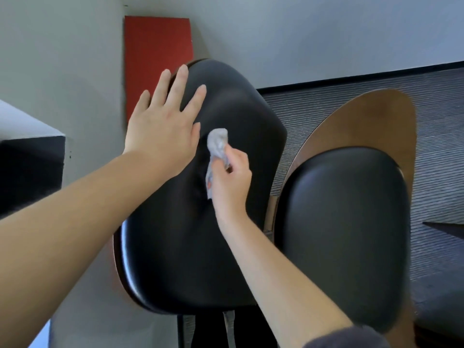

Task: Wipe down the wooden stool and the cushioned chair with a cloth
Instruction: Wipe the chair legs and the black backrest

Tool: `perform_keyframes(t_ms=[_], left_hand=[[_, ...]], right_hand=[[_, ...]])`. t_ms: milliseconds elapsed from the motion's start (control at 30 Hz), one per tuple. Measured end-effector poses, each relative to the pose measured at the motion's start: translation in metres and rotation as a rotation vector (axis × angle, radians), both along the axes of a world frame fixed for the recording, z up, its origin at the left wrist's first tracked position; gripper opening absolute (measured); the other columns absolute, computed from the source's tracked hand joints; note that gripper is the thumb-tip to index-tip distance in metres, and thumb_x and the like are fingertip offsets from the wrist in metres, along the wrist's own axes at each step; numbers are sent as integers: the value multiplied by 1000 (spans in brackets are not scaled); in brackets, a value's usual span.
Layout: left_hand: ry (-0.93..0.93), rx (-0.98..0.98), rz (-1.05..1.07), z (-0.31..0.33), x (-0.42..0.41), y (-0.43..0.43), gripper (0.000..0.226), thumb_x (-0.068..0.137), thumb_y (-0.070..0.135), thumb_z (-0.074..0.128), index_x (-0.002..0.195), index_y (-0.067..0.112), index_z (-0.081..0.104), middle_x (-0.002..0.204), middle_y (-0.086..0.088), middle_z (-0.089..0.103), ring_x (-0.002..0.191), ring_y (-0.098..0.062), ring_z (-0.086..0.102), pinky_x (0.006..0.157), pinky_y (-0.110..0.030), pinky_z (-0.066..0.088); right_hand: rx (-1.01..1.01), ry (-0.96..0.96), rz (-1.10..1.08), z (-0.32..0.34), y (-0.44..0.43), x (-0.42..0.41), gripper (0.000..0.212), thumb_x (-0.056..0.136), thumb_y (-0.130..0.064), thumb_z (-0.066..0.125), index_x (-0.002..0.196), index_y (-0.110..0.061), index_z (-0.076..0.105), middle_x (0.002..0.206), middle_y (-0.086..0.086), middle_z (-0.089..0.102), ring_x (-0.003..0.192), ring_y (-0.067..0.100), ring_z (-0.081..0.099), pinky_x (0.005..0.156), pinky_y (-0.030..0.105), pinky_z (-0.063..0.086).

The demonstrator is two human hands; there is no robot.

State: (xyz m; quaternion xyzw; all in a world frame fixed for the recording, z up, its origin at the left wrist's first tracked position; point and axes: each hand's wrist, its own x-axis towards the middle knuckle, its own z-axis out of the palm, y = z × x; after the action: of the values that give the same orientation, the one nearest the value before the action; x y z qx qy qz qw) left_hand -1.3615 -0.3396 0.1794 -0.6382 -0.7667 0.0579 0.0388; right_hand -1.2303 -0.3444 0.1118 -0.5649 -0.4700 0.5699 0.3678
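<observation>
Grey walls [301,33] and a striped dark carpet [439,146] surround the chair [175,247], whose black cushion fills the middle of the view. A red panel [158,59] stands against the wall just behind the chair's top edge.

The left hand [163,131] lies flat and spread on the upper left part of the cushion, fingers reaching over the rim; I judge it steadies the chair so that it does not turn or tip under the wiping. Its grip is wide and holds nothing. The right hand [231,182] is closed around the crumpled grey cloth [217,151] and presses it to the cushion near the centre fold, just beside the left thumb.

To the right, a second black cushion [346,234] sits on a brown wooden shell [364,121]. I cannot tell if this is the stool.

For moving, the lower half of the cushion is free, and the right side too. Toward the left, the cloth would soon meet the other hand. A dark block [30,172] stands at the far left, well apart.
</observation>
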Motion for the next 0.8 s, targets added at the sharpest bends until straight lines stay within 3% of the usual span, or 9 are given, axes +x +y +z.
perform_keyframes(t_ms=[67, 133, 200, 267, 333, 400, 600, 700, 800], left_hand=[[1, -11, 12, 0, 4, -10, 61, 101, 36, 26, 156, 20, 7, 163, -14, -6, 150, -33, -2, 118, -50, 20], [11, -16, 16, -2, 8, -18, 61, 101, 36, 27, 156, 20, 7, 162, -15, -7, 150, -33, -4, 119, -51, 16], [12, -12, 15, -3, 10, -22, 61, 101, 35, 27, 156, 19, 8, 162, -16, -6, 150, -34, -4, 119, -52, 15], [11, 2, 14, -4, 11, -23, 61, 100, 34, 28, 156, 18, 11, 162, -16, -5, 149, -35, -3, 119, -53, 15], [25, 10, 5, -5, 11, -23, 60, 100, 34, 28, 156, 17, 11, 162, -18, -4, 149, -37, -2, 118, -54, 15], [38, 7, -1, -6, 12, -22, 60, 100, 33, 28, 156, 16, 11, 162, -19, -4, 149, -38, -1, 118, -55, 16], [77, -3, 0, -6, 12, -22, 62, 100, 34, 27, 156, 15, 8, 161, -20, -5, 148, -39, -2, 118, -55, 15], [89, -8, -2, -5, 12, -22, 63, 100, 36, 26, 156, 15, 7, 161, -20, -5, 148, -40, -2, 118, -55, 16], [104, -23, 0, -3, 13, -21, 64, 99, 36, 27, 156, 14, 9, 161, -22, -5, 148, -40, -2, 118, -56, 16]], right_hand=[[80, 6, 72, 2, -13, 1, 21, 91, -1, 57, 109, -7, 67, 102, -9, 53, 84, -6, 57, 72, 8, 44], [88, 0, 35, -8, 2, 4, 23, 90, -1, 59, 95, -21, 68, 100, -9, 54, 85, -1, 58, 76, 12, 47], [-40, -44, -113, -35, 30, 9, 33, 88, -4, 58, 84, -36, 64, 95, -5, 58, 84, 7, 62, 76, 19, 50], [-224, -86, -271, -66, 53, 20, 23, 87, -8, 55, 88, -23, 72, 85, -2, 61, 81, 17, 62, 74, 28, 47], [-339, -92, -316, -82, 58, 27, 21, 92, -8, 55, 104, -12, 71, 87, -4, 64, 80, 10, 61, 73, 23, 47], [-323, -99, -285, -75, 51, 24, 23, 94, -12, 56, 114, -17, 68, 100, -4, 65, 85, 6, 62, 73, 16, 49], [-86, -61, 71, -18, -34, 24, 21, 94, -5, 56, 111, -11, 66, 109, -3, 56, 84, -8, 59, 69, 6, 44], [-17, -70, 127, -22, -34, 29, 20, 92, -2, 56, 105, -11, 68, 108, -1, 57, 90, -1, 59, 76, 13, 47], [-121, -130, -84, -57, 9, 32, 22, 88, -10, 56, 95, -26, 69, 107, 9, 62, 96, 22, 65, 86, 36, 55]])
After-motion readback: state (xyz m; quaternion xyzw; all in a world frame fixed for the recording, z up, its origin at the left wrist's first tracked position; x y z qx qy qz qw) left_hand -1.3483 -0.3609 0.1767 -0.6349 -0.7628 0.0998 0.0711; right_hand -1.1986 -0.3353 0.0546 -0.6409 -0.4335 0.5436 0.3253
